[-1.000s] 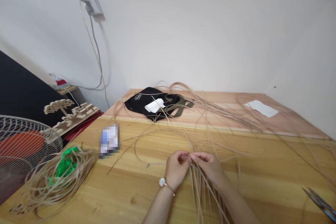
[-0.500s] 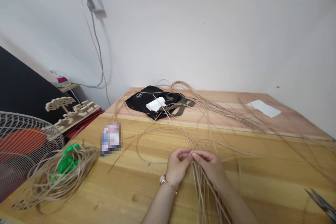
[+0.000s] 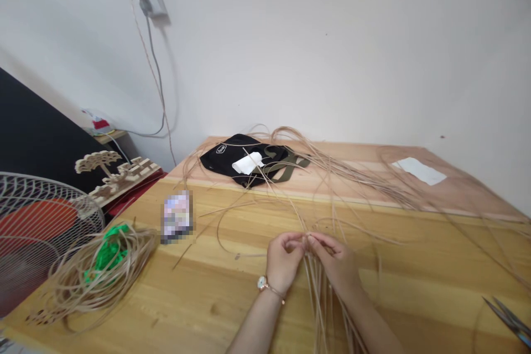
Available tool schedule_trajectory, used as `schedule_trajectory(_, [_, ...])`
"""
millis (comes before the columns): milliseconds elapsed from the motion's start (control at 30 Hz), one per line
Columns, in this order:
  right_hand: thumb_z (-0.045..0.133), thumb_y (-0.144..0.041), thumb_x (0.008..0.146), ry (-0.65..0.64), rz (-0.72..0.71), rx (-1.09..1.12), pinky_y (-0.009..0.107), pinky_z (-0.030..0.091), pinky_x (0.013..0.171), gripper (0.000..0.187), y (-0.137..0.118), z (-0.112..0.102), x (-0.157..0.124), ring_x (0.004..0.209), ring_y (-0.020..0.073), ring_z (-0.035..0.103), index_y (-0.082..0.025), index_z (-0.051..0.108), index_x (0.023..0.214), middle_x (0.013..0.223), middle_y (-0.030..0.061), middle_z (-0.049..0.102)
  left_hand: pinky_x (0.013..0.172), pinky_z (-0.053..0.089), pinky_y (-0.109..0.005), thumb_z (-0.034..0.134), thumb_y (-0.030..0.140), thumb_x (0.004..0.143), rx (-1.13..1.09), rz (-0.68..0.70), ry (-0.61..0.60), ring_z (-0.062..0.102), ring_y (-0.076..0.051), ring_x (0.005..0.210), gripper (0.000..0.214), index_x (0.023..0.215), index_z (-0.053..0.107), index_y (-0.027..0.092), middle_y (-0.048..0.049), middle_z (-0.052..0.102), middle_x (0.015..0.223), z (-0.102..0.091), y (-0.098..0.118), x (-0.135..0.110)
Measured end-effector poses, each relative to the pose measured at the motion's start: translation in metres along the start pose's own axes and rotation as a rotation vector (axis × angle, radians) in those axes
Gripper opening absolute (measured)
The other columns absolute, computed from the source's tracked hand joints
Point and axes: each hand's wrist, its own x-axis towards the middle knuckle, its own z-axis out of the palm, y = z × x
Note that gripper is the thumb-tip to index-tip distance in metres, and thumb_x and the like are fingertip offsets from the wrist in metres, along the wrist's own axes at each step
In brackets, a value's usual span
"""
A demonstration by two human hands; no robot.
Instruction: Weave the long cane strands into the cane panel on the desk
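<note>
Thin tan rattan strands (image 3: 317,301) run from between my hands toward the near table edge, with other ends fanning out across the far side. My left hand (image 3: 285,259), with a watch (image 3: 262,282) on its wrist, pinches the strands where they cross. Right beside it, my right hand (image 3: 335,260) pinches the same spot, thumb and fingertips pressed together. The two sets of fingertips meet, and the exact crossing between them is partly hidden.
A coil of rattan (image 3: 136,257) with green wrapping (image 3: 111,251) lies left, near a fan (image 3: 50,221). A black bag (image 3: 226,157) and white paper (image 3: 421,170) lie at the back. Scissors (image 3: 508,318) rest at right. A blurred packet (image 3: 177,215) lies left of centre.
Both hands stay together on the strands, their fingertips shifting very slightly. The whole view has moved a little; nothing was let go.
</note>
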Motion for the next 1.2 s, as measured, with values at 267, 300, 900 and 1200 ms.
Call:
schedule_trajectory(267, [0.059,-0.034,0.067,-0.116,-0.027,-0.079,0.033,0.046,0.071,0.018,-0.012,-0.02,0.009,0.076,0.0219,0.061,-0.023,0.07,0.074,0.078,0.0046,0.068,0.068,0.047,-0.027,0.056,0.011,0.064,0.115,0.108,-0.045,0.062,-0.016,0.07,0.012,0.073,0.064,0.011,-0.0078,0.067,0.073,0.0,-0.002,-0.001])
schedule_trajectory(300, [0.06,-0.034,0.066,-0.155,-0.034,-0.084,0.032,0.046,0.07,0.017,-0.014,-0.021,0.009,0.073,0.0213,0.061,-0.023,0.071,0.073,0.076,0.0041,0.068,0.069,0.047,-0.026,0.057,0.012,0.064,0.135,0.126,-0.046,0.061,-0.016,0.07,0.011,0.073,0.064,0.011,-0.0076,0.067,0.073,0.0,-0.001,-0.002])
schedule_trajectory(900, [0.061,-0.032,0.065,-0.319,0.059,0.021,0.022,0.038,0.046,0.033,-0.013,-0.019,0.013,0.047,0.0107,0.05,-0.016,0.06,0.094,0.055,-0.0035,0.059,0.073,0.044,-0.028,0.054,0.017,0.068,0.219,0.213,-0.069,0.058,-0.017,0.075,0.012,0.076,0.062,0.012,-0.0071,0.065,0.077,-0.001,-0.006,0.0])
schedule_trajectory(1200, [0.063,-0.032,0.063,-0.331,0.088,0.06,0.022,0.042,0.054,0.017,-0.022,-0.023,0.014,0.057,0.0135,0.058,-0.017,0.058,0.069,0.06,0.0008,0.064,0.07,0.044,-0.027,0.053,0.017,0.068,0.08,0.181,-0.138,0.058,-0.016,0.07,0.011,0.073,0.061,0.012,-0.0058,0.065,0.071,0.0,-0.001,-0.002])
